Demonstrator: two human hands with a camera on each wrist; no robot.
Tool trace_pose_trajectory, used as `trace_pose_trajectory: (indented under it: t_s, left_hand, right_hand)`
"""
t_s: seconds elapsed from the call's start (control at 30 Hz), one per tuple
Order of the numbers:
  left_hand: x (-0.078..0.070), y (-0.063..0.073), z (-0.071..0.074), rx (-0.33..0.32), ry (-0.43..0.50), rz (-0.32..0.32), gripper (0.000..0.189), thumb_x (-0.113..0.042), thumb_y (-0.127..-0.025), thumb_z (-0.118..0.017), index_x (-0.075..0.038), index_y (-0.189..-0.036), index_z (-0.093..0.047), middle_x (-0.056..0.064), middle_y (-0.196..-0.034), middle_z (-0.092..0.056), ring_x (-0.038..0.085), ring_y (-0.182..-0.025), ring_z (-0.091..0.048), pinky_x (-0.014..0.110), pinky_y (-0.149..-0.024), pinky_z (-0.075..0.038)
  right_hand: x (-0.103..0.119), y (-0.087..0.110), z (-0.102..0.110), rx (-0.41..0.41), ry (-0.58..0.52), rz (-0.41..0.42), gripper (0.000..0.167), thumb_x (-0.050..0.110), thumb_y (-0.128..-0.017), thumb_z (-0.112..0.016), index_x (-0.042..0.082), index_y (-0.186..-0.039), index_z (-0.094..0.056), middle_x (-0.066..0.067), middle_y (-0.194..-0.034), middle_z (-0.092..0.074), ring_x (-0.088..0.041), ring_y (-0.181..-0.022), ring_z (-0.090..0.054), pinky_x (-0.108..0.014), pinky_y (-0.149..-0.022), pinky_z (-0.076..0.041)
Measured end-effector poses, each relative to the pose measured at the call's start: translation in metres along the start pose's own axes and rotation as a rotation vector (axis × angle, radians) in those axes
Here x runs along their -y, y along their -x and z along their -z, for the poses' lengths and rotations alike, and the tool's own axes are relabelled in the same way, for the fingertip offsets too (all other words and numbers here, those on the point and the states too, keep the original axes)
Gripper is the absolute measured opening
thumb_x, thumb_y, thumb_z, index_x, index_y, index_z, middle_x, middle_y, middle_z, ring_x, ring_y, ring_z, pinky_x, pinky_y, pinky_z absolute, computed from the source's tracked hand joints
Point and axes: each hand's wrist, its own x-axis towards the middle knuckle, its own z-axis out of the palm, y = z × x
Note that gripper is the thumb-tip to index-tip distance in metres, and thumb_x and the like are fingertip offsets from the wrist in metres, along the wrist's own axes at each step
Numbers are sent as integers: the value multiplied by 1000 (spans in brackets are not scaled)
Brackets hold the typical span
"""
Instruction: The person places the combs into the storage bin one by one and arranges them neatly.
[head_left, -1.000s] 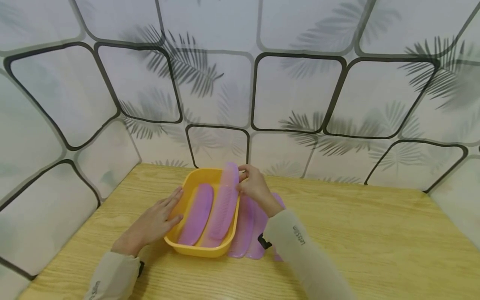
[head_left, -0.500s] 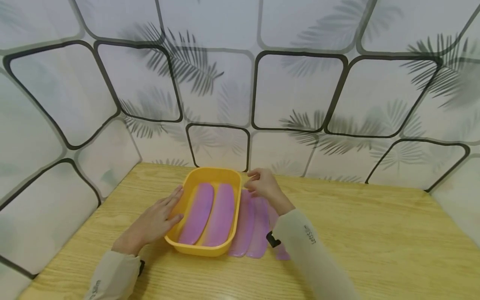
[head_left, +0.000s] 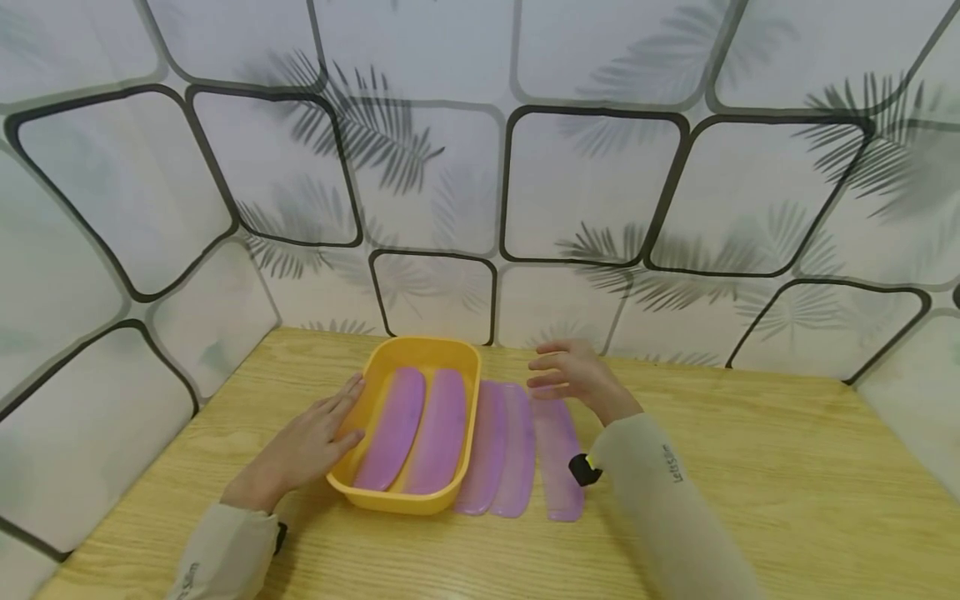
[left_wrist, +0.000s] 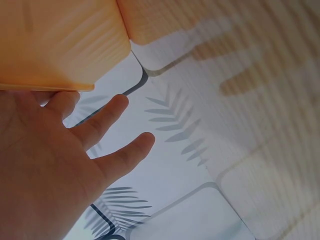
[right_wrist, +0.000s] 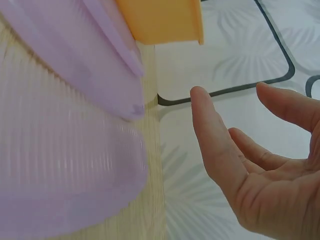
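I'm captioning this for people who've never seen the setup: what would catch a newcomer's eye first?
Probably the yellow tub, left of centre on the wooden table, with two purple combs side by side inside and three others to its right. Next come the hands: the left hand at the tub's left rim, the right hand open and holding nothing near the rightmost comb's far end.

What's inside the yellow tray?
In the yellow tray, two purple combs show, lying side by side. They cover what's beneath; whether more are stacked under them can't be seen.
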Motion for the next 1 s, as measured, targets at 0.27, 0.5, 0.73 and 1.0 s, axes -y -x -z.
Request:
trace_pose_trajectory:
  t_s: [0.27, 0.5, 0.73, 1.0]
  left_hand:
    - [0, 0, -1, -1, 1, 2, 63, -18, -102, -58, 13, -152, -34, 27, -159, -30, 50, -136, -42, 62, -108, -37]
    - [-1, 0, 0, 8, 9, 8, 63, -18, -103, -57, 13, -152, -33, 28, -159, -29, 50, -137, -41, 63, -109, -36]
    - [-1, 0, 0, 4, 12, 2, 62, -16, -102, -58, 13, -151, -33, 29, -158, -30, 49, -137, -40, 63, -109, -35]
    - [0, 0, 0, 2, 13, 3, 62, -17, -102, -58, 14, -151, -33, 29, -158, -31, 49, -138, -40, 62, -109, -35]
  right_hand:
    - [-5, 2, 14, 8, 26, 8, 59, 2, -101, -55, -13, -152, -29, -36, -146, -44, -46, -114, -64, -46, -89, -58]
    - [-7, 4, 23, 5, 56, -1, 59, 4, -101, -55, -12, -152, -28, -36, -146, -43, -44, -115, -64, -45, -88, -58]
    - [-10, 3, 30, 4, 77, -5, 60, 3, -100, -56, -14, -150, -29, -36, -145, -45, -42, -111, -66, -45, -87, -59]
    - [-13, 4, 37, -3, 74, -23, 61, 2, -100, -57, -14, -151, -27, -37, -145, -44, -41, -109, -67, -46, -86, -59]
